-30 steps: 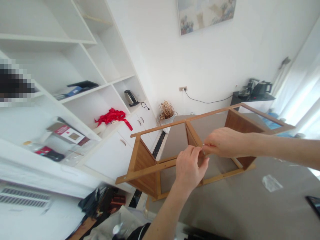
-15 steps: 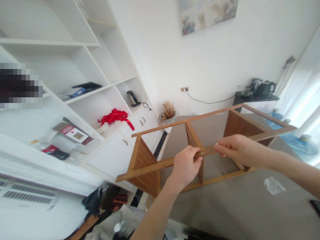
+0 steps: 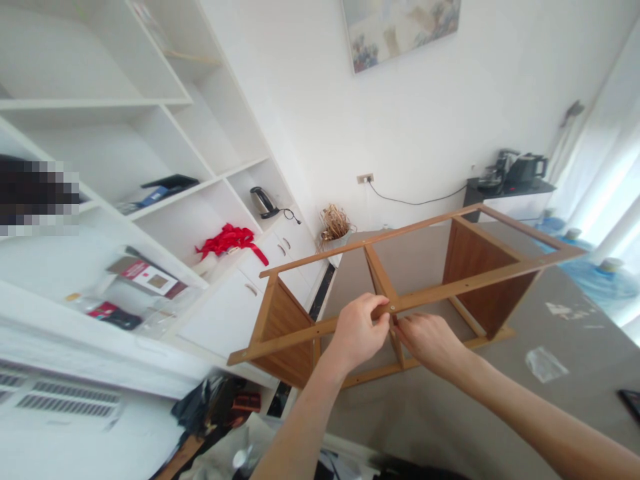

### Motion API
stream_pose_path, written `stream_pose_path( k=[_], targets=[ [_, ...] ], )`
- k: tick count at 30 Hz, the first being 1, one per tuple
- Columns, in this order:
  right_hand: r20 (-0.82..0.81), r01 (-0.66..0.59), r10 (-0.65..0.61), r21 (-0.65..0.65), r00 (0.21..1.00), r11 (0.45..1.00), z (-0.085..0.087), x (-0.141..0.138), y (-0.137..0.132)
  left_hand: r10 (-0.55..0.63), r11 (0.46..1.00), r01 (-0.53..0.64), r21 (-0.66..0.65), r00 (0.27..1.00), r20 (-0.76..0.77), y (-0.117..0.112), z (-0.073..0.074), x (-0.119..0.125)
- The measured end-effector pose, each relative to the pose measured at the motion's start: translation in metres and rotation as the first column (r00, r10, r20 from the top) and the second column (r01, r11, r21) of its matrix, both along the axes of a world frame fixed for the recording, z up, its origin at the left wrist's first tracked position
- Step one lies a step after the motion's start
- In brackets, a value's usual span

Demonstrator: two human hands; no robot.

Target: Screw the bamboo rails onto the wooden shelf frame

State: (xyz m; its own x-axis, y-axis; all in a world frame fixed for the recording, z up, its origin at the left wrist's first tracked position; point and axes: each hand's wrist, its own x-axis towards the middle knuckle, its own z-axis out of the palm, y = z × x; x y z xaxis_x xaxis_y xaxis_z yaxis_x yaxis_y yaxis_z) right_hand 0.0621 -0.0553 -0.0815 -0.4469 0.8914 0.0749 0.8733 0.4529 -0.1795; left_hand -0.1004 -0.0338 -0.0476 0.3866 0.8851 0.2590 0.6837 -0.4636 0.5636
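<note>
A brown wooden shelf frame [image 3: 470, 280] lies on its side on a grey table [image 3: 500, 413]. My left hand [image 3: 357, 330] grips the frame's front rail beside a small screw head [image 3: 393, 309], where the middle divider [image 3: 383, 293] meets the rail. My right hand [image 3: 427, 340] sits just below and to the right of that joint, under the rail. Its fingers are curled against the wood; I cannot make out what they hold.
A crumpled clear plastic bag [image 3: 543, 363] and small bits lie on the table to the right. A dark object [image 3: 631, 403] pokes in at the right edge. White shelving [image 3: 150, 200] fills the left, with a kettle [image 3: 260, 200] and red ribbon [image 3: 227, 238].
My right hand dropped from above the rail to below it, close to the joint. My left hand kept its grip on the rail. The view shifted slightly.
</note>
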Motion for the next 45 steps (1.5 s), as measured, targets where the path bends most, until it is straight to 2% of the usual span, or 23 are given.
stream_pose_path(
  k=[3, 5, 8, 9, 11, 14, 16, 20, 26, 29, 31, 33, 36, 38, 40, 42, 43, 45],
  targets=[
    [0.031, -0.016, 0.015, 0.022, 0.999, 1.000, 0.003, 0.000, 0.000, 0.011, 1.000, -0.011, -0.006, 1.000, 0.008, 0.001, -0.001, -0.001],
    [-0.005, -0.012, 0.012, -0.013, 1.000, 1.000, 0.004, 0.008, -0.003, 0.003, 1.000, -0.002, -0.011, 1.000, 0.029, -0.002, 0.001, -0.002],
    [-0.218, 0.011, -0.041, -0.139, 0.975, 0.990, 0.008, 0.027, -0.011, 0.006, 0.999, -0.012, 0.042, 0.990, 0.140, -0.017, 0.007, 0.000],
    [-0.336, -0.002, -0.067, -0.201, 0.940, 0.980, 0.010, 0.033, -0.015, 0.018, 0.997, -0.032, 0.072, 0.982, 0.188, -0.025, 0.008, 0.003],
    [-0.570, -0.075, -0.129, -0.322, 0.811, 0.944, 0.015, 0.040, -0.024, 0.047, 0.994, -0.070, 0.084, 0.966, 0.253, -0.043, 0.009, 0.009],
    [-0.766, -0.159, -0.232, -0.398, 0.600, 0.904, 0.018, 0.039, -0.036, 0.077, 0.996, -0.061, -0.063, 0.954, 0.289, -0.065, 0.003, 0.020],
    [-0.795, -0.136, -0.284, -0.413, 0.536, 0.900, 0.016, 0.034, -0.041, 0.110, 0.984, -0.064, -0.165, 0.951, 0.290, -0.072, -0.004, 0.025],
    [-0.799, -0.090, -0.324, -0.423, 0.507, 0.902, 0.008, 0.029, -0.043, 0.160, 0.965, -0.085, -0.248, 0.941, 0.299, -0.074, -0.016, 0.028],
    [-0.837, -0.205, -0.382, -0.484, 0.392, 0.851, 0.005, 0.029, -0.045, 0.108, 0.954, 0.020, -0.300, 0.909, 0.403, -0.078, -0.021, 0.027],
    [-0.852, -0.267, -0.416, -0.501, 0.317, 0.823, 0.012, 0.031, -0.048, 0.116, 0.898, 0.136, -0.419, 0.845, 0.522, -0.078, -0.021, 0.023],
    [-0.859, -0.237, -0.418, -0.490, 0.296, 0.839, 0.016, 0.032, -0.048, 0.159, 0.838, 0.210, -0.503, 0.789, 0.593, -0.077, -0.022, 0.022],
    [-0.861, -0.180, -0.404, -0.470, 0.310, 0.864, 0.019, 0.030, -0.049, 0.203, 0.799, 0.250, -0.546, 0.744, 0.637, -0.077, -0.025, 0.023],
    [-0.846, -0.110, -0.427, -0.481, 0.320, 0.870, 0.019, 0.026, -0.049, 0.248, 0.768, 0.284, -0.574, 0.695, 0.675, -0.079, -0.026, 0.026],
    [-0.832, -0.040, -0.444, -0.483, 0.332, 0.875, 0.019, 0.026, -0.046, 0.228, 0.765, 0.288, -0.576, 0.715, 0.661, -0.080, -0.021, 0.026],
    [-0.831, 0.061, -0.403, -0.412, 0.383, 0.909, 0.024, 0.030, -0.039, 0.147, 0.831, 0.224, -0.509, 0.794, 0.590, -0.078, -0.011, 0.022],
    [-0.808, 0.136, -0.298, -0.266, 0.508, 0.954, 0.034, 0.036, -0.026, 0.086, 0.943, 0.082, -0.321, 0.876, 0.474, -0.070, 0.000, 0.012],
    [-0.768, 0.131, -0.226, -0.184, 0.599, 0.974, 0.041, 0.039, -0.019, 0.089, 0.981, -0.006, -0.193, 0.901, 0.425, -0.064, 0.005, 0.006],
    [-0.611, 0.038, -0.056, -0.043, 0.790, 0.998, 0.056, 0.042, -0.003, 0.106, 0.992, -0.121, 0.023, 0.933, 0.345, -0.049, 0.011, -0.004]
  ],
)
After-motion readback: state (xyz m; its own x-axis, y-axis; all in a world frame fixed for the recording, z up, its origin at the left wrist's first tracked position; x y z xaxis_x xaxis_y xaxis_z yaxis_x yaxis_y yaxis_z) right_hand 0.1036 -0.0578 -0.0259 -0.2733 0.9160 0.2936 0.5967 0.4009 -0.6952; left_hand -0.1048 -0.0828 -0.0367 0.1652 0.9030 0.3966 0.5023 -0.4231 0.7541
